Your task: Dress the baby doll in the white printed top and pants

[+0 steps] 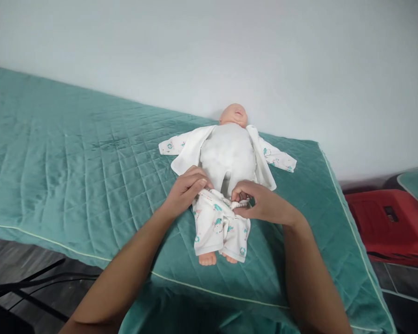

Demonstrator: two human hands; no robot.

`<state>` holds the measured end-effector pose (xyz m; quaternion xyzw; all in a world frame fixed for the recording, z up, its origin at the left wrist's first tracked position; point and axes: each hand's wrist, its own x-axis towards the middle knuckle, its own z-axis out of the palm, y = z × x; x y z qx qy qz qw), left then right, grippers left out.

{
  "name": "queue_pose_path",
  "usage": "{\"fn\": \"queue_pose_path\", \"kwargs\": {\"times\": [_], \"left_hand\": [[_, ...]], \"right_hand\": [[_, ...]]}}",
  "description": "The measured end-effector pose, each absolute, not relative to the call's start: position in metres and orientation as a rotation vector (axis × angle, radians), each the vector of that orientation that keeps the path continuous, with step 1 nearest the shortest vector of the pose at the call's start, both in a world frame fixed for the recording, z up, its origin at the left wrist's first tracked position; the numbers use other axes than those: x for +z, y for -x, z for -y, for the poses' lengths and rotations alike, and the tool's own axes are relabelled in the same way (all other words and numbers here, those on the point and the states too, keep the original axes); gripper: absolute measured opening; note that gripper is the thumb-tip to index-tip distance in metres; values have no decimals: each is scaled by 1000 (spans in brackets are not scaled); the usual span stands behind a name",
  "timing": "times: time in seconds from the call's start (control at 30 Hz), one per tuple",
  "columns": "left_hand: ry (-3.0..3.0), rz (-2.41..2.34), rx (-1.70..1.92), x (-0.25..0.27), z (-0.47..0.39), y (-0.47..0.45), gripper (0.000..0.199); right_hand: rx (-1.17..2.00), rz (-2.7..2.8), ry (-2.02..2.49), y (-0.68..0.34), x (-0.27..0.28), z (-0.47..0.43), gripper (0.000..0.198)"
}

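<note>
Pinching the pants (216, 225) by their waistband (218, 196), left hand (186, 190) and right hand (259, 202) have the doll's torso (230, 148) beyond their fingers.

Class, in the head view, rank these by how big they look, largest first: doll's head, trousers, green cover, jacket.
1. Green cover
2. Trousers and jacket: too alike to rank, with hands covering part of the trousers
3. Doll's head
</note>
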<state>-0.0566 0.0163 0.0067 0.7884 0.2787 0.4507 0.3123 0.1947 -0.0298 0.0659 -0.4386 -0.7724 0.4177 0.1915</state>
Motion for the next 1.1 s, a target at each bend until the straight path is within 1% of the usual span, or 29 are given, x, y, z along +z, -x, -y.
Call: {"fn": "queue_pose_path", "kwargs": {"times": [0.07,0.17,0.33,0.4,0.47,0.57,0.63,0.73,0.83,0.97,1.1], "left_hand": [[-2077,-710,1127,9,-17,56,31],[-2181,-688,1024,15,-17,57,19],[-2205,-657,918,21,-12,58,20],[-2108,-713,968,20,-11,55,21],[-1955,-825,1028,21,-13,51,25],[-1783,-942,1014,28,-19,44,29],[-1696,-954,1006,36,-27,42,31],[-1490,-925,1060,44,-43,42,33],[-1306,-900,1119,44,-63,43,32],[-1090,-878,1187,30,-80,40,31],[-1024,-887,1140,14,-81,40,32]], "right_hand": [[1145,2154,1250,-193,65,30,16],[1149,2102,1241,-191,62,29,12],[1045,1814,1272,-186,49,25,13],[1038,1693,1230,-185,44,24,13],[1128,1595,1155,-187,40,24,14],[1336,1457,1062,-194,38,22,23],[1392,1366,1034,-199,38,21,29],[1373,1265,1045,-207,37,18,33],[1323,1235,1140,-215,34,13,34],[1235,1155,1251,-224,23,3,34],[1161,1035,1235,-222,12,-7,38]]}}
